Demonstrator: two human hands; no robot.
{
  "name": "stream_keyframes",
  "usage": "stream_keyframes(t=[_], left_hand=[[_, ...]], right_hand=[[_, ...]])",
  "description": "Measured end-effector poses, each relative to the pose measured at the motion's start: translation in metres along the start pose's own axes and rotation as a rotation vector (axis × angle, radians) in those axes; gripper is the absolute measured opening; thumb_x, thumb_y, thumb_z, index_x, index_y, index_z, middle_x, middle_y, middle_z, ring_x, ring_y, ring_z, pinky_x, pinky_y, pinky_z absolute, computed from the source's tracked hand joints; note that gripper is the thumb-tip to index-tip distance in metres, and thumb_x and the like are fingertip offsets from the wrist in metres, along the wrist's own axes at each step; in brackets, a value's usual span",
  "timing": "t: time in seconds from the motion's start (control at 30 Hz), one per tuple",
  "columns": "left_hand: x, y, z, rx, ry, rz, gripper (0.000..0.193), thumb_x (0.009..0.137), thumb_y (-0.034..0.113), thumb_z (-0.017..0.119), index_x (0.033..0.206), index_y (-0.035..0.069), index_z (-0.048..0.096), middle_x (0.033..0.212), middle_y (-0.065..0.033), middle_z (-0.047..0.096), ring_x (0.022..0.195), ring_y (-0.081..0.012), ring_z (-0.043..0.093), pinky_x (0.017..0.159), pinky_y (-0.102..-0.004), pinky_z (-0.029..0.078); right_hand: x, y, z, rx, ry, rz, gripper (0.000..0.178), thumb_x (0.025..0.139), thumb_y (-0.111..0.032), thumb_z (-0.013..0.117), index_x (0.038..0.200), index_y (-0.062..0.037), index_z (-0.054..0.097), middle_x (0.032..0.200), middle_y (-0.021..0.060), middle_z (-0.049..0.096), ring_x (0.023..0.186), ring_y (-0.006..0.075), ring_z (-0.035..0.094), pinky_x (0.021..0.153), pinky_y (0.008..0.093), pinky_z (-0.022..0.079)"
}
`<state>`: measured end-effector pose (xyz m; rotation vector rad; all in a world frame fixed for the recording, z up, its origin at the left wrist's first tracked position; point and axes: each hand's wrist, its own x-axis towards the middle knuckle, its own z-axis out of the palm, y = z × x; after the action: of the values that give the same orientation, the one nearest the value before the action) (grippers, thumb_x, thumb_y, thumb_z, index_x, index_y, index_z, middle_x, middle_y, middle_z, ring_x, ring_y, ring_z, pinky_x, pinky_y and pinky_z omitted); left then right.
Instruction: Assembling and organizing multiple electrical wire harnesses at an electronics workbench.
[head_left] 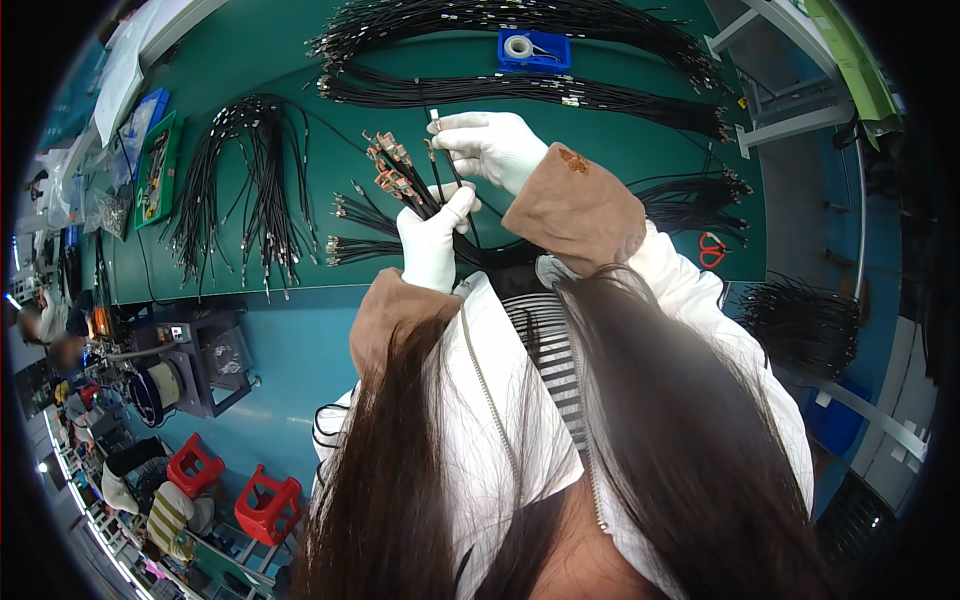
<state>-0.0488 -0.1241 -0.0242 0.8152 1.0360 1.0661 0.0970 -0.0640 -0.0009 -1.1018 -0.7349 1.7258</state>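
Observation:
Both my hands wear white gloves over a green work table (620,150). My left hand (432,245) grips a bundle of black cables (420,195) whose copper terminals (390,165) fan out up and to the left. My right hand (490,145), just above and right of it, pinches a single black cable with a small metal terminal (435,122) at its upper end. Brown sleeve covers are on both forearms. My long dark hair and white jacket hide the lower middle of the view.
More black cable bundles lie on the table: looped ones at the left (250,180), long ones across the back (520,90), some at the right (700,195). A blue tray with a tape roll (533,48), red scissors (711,250), a green parts tray (158,165) and red stools (268,505) are around.

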Motion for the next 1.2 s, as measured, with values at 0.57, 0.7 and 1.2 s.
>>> stream_keyframes(t=[0.57,0.7,1.2], left_hand=[[0.004,-0.001,0.001,0.010,-0.007,-0.018,0.020,0.083,0.012,0.069,0.096,-0.003,0.066,0.077,-0.0059,0.066,0.061,-0.0085,0.051,0.059,-0.0221,0.041],[0.005,-0.002,0.001,-0.001,-0.005,-0.018,0.020,0.084,0.012,0.068,0.096,-0.003,0.066,0.077,-0.0058,0.066,0.062,-0.0083,0.052,0.059,-0.0222,0.041],[0.022,-0.010,-0.024,-0.305,0.332,0.088,0.016,0.091,0.013,0.061,0.100,0.003,0.053,0.089,-0.0076,0.060,0.072,-0.0129,0.055,0.063,-0.0273,0.047]], right_hand=[[-0.001,0.000,-0.002,-0.031,0.029,-0.046,0.032,0.081,-0.008,0.071,0.111,0.0022,0.064,0.093,0.0054,0.064,0.077,0.0079,0.058,0.067,0.0198,0.050],[0.000,0.003,-0.005,-0.050,0.003,-0.082,0.035,0.080,-0.010,0.071,0.112,0.0028,0.063,0.098,0.0071,0.065,0.077,0.0091,0.059,0.066,0.0219,0.049],[0.032,-0.040,-0.059,-0.334,0.367,-0.357,0.024,0.087,-0.020,0.065,0.095,0.0025,0.065,0.081,0.0074,0.065,0.059,0.0082,0.057,0.051,0.0203,0.049]])
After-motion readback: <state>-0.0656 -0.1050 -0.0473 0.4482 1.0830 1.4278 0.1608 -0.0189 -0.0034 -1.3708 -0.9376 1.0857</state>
